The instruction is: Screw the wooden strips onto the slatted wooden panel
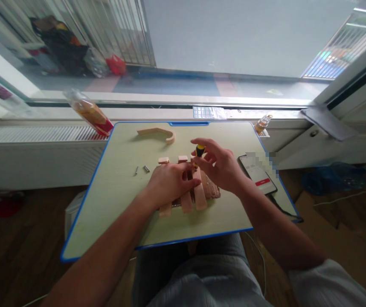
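A small wooden slatted piece [198,194] lies in the middle of a pale desk [119,200] with a blue rim. My left hand [170,181] presses down flat on its slats, fingers curled over them. My right hand [219,166] is closed round a screwdriver with a yellow and black handle [199,150], held upright over the far end of the slats. Two small screws [142,169] lie on the desk just left of the wood.
A curved wooden part [159,133] rests near the desk's far edge. A phone [257,174] with a cable lies at the right. A plastic-wrapped packet [88,113] and a small bottle [262,123] stand on the windowsill behind. My knees are under the near edge.
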`<state>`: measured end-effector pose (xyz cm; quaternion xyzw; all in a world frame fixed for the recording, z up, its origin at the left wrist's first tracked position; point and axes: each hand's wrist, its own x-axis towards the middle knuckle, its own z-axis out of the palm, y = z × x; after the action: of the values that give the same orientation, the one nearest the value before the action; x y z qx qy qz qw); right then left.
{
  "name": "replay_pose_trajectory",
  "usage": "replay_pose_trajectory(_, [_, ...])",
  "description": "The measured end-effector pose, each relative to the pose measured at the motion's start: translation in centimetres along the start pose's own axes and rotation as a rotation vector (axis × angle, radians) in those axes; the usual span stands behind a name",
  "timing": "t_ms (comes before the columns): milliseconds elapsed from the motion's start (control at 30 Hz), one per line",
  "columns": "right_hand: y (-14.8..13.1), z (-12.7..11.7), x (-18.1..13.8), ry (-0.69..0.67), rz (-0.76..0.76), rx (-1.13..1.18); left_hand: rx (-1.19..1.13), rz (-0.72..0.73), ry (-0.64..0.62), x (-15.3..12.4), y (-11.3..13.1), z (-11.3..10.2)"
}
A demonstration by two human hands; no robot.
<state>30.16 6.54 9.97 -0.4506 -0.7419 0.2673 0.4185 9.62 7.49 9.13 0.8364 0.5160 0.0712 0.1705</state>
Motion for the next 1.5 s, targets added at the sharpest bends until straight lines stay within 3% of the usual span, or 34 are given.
replay_pose_trajectory(267, [1.2,-0.9,-0.3,-0.098,0.003,0.261,0.018,0.003,0.01,0.1,-0.3,0.2])
replay_pose_trajectory(467, [1.7,-0.2,-0.5,-0.01,-0.05,0.17,-0.002,0.046,0.025,0.2,-0.7,0.5])
replay_pose_trajectory(733, [2.3,1.8,0.0,0.088,-0.029,0.225,-0.004,0.054,0.036,0.2,-0.7,0.4])
replay_pose_trajectory(933, [2.2,1.9,0.4,0.042,0.118,0.421,0.022,0.052,0.029,0.1,-0.4,0.2])
replay_pose_trajectory(1167, [2.1,0.6,0.1,-0.123,0.115,0.679,0.02,0.062,0.037,0.0,-0.6,0.2])
replay_pose_trajectory(1300, [2.5,0.3,-0.1,-0.163,0.08,0.641,0.016,0.046,0.026,0.1,-0.5,0.3])
replay_pose_trajectory(1500, [2.6,0.9,-0.2,-0.007,0.063,0.455,0.048,0.009,0.008,0.1,-0.3,0.2])
